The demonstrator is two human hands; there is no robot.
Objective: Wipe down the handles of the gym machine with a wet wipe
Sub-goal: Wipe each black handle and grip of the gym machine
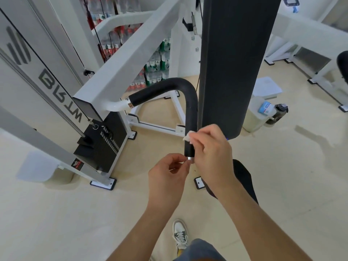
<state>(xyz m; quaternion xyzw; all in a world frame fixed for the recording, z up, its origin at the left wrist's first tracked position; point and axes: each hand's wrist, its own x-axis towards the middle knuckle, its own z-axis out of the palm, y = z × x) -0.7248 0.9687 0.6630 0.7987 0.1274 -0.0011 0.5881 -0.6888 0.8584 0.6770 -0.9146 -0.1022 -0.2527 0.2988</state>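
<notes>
Beige floor underfoot. Left hand pinches the chrome tip of the handle, a bent black foam tube beside a dark pad. Right hand, fingers curled, presses a crumpled white wipe onto the foam.

Beige floor; stacked water bottles behind; white canister right.
</notes>
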